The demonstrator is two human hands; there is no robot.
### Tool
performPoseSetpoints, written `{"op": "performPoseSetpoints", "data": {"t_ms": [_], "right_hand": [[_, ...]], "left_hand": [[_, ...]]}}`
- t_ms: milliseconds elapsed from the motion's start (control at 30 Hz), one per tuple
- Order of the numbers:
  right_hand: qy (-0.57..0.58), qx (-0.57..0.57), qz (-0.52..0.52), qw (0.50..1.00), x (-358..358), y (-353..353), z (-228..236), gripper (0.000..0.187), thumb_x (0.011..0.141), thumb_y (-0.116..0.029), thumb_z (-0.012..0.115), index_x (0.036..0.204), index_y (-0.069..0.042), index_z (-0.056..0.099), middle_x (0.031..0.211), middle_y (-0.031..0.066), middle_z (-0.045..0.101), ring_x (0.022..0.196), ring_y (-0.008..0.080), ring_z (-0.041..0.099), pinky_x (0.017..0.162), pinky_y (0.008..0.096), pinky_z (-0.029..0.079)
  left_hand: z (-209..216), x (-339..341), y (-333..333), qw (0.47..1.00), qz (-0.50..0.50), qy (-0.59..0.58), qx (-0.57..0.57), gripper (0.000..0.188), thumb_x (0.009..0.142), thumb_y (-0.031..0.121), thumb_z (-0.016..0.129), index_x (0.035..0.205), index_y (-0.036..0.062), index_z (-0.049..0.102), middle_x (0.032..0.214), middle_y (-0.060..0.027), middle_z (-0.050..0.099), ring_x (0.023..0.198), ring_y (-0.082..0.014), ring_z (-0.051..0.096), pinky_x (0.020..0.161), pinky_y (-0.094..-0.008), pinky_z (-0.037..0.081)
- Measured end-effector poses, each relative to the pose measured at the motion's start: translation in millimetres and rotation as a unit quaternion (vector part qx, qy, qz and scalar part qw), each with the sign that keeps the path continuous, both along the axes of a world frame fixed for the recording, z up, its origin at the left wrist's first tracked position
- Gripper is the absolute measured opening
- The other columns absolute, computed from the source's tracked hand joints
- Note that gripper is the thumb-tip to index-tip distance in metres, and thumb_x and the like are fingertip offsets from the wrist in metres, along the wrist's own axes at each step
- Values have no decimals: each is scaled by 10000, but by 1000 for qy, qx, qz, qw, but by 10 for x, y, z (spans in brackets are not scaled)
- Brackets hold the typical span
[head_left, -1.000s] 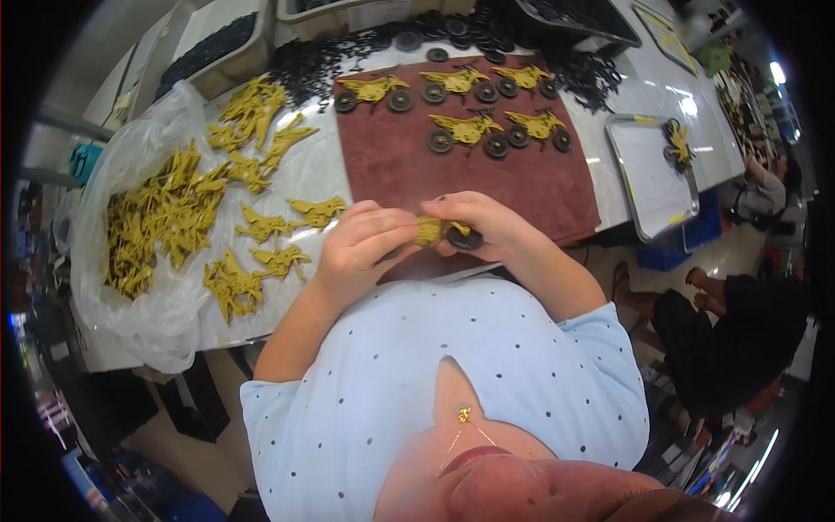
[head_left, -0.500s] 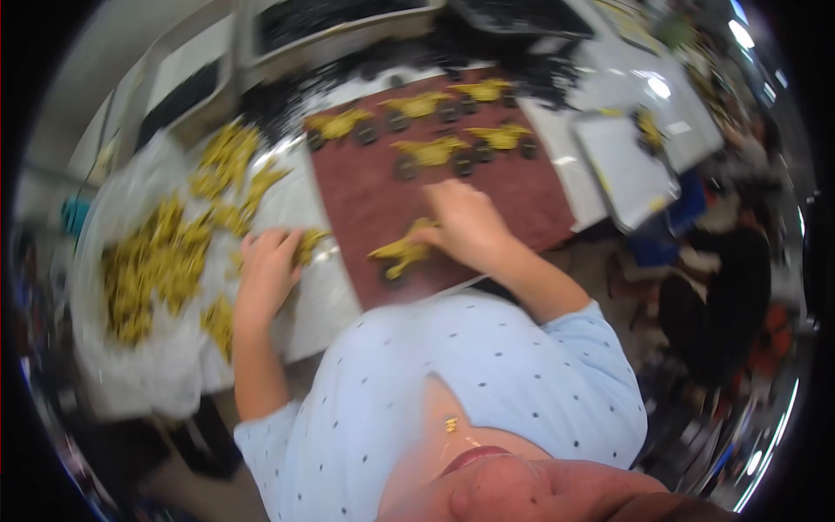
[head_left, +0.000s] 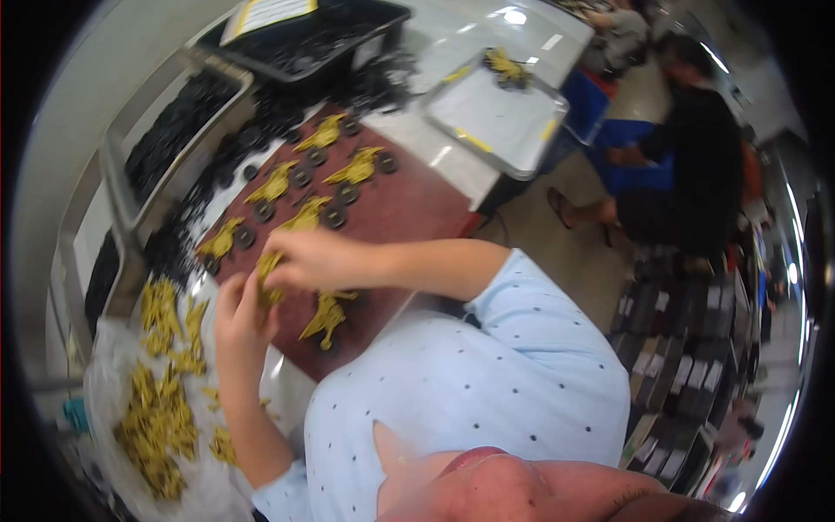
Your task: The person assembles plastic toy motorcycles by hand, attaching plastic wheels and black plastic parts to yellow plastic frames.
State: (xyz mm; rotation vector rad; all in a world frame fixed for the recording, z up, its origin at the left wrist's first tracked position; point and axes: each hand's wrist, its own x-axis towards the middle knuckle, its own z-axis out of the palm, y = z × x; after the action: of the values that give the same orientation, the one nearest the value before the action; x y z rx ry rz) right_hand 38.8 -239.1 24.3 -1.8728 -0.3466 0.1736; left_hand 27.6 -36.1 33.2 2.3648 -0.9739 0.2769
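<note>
My left hand (head_left: 237, 324) and my right hand (head_left: 311, 258) meet over the near left edge of a dark red mat (head_left: 409, 209). Together they grip a yellow plastic toy body (head_left: 265, 280). Just to the right of my hands, another yellow toy body (head_left: 326, 315) lies on the mat. Several finished yellow toy cars with black wheels (head_left: 306, 178) stand in rows farther up the mat. A heap of loose yellow bodies (head_left: 156, 418) lies on a clear plastic sheet at the left, below my left forearm.
Loose black wheels (head_left: 252, 130) ring the mat's far edge, beside grey trays of wheels (head_left: 165, 143) and a black bin (head_left: 322, 39). A metal tray (head_left: 496, 117) at the back right holds one yellow toy (head_left: 507, 65). A person in black (head_left: 687, 174) sits at the right.
My right hand set a toy down on the mat while my left reached to the yellow heap. Both hands have now come together on another yellow body. The view has tilted.
</note>
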Motion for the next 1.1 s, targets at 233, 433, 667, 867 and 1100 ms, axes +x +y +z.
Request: {"op": "performPoseSetpoints", "data": {"t_ms": [233,433,667,867,1100], "right_hand": [[4,13,-83,996,542,-326,-191,254,831,-199,695,964,15,664,793,121,685,647,174,654,605,302,504],[-49,-185,-126,973,686,-510,-252,367,818,-286,708,1006,25,654,945,176,683,893,270,664,787,358,502],[-71,-233,-149,958,648,-588,-469,348,763,-287,743,890,30,672,851,196,672,832,332,647,744,412,496],[-99,-237,-149,955,642,-578,-606,337,764,-254,743,901,44,669,852,222,658,833,351,635,762,416,487],[-141,-259,-169,940,562,-557,-627,347,744,-240,767,933,21,637,917,197,624,866,358,609,777,419,479]], "left_hand": [[-213,645,-319,999,14,-48,-9,431,722,29,733,1135,5,613,1059,-146,628,842,-283,655,725,-331,544],[-332,905,-533,998,-22,36,36,372,713,76,730,1063,-19,644,995,-164,659,879,-312,648,774,-354,530],[-587,929,-645,995,-48,68,51,358,704,65,719,1042,-22,639,973,-166,663,894,-322,640,791,-370,518],[-605,911,-643,994,-45,80,63,345,713,49,706,1043,-25,633,986,-157,663,896,-318,638,789,-365,521],[-641,932,-644,994,-53,59,73,361,735,57,698,1083,-17,635,1041,-161,658,912,-319,641,808,-361,523]]}}
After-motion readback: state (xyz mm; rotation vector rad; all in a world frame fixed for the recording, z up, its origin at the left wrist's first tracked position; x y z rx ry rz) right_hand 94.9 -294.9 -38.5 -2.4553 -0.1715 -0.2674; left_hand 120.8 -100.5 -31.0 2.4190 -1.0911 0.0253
